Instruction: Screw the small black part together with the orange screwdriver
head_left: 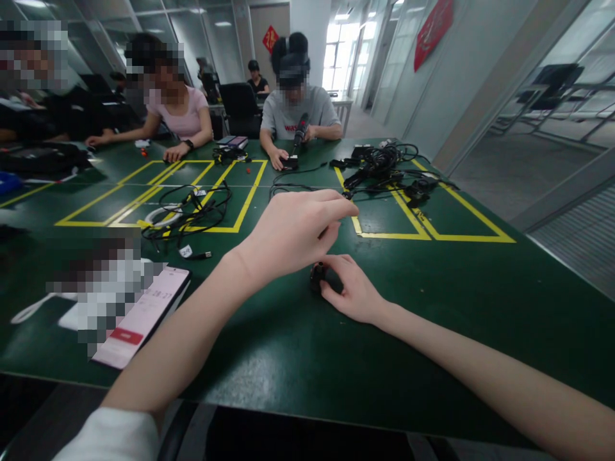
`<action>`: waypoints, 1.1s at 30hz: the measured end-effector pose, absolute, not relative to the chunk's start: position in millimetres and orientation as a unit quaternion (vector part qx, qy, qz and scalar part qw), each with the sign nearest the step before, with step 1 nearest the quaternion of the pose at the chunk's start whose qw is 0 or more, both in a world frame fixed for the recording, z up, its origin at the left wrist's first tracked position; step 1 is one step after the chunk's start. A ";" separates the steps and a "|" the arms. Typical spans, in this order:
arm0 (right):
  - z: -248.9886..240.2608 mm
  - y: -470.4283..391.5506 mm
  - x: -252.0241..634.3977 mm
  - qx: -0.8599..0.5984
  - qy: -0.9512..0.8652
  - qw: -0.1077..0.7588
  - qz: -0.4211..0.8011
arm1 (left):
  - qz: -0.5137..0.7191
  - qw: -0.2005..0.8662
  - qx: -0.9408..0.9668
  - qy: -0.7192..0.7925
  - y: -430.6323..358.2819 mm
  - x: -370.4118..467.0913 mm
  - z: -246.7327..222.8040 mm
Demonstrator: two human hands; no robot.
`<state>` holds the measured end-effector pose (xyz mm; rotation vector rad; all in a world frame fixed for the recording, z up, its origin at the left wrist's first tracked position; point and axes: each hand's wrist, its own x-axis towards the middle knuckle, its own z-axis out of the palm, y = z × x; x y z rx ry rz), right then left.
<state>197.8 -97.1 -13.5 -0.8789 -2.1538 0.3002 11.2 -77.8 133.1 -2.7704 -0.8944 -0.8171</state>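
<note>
My left hand (300,227) is raised over the table (269,358), reaching across from the left. Its fingers are bent and drawn together. Anything between them is hidden from me. Just below and to the right, my right hand (354,291) rests low at the tabletop. Thumb and fingers close round a small black object (317,276), whose kind I cannot make out. The fingers cover part of it. Beyond my left fingertips lies a tangle of black cables (384,160).
Left of my left arm lie a phone (144,314) and a cable with a USB plug (202,255). Coiled black and white cables (187,208) lie on yellow tape rectangles. Across the table, a person in grey (302,105) handles a black device; a person in pink (180,109) sits beside.
</note>
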 end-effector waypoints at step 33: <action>-8.5 -96.2 194.0 -0.382 -0.731 0.481 0.298 | -0.275 0.045 -0.910 -0.307 -82.4 15.3 139.1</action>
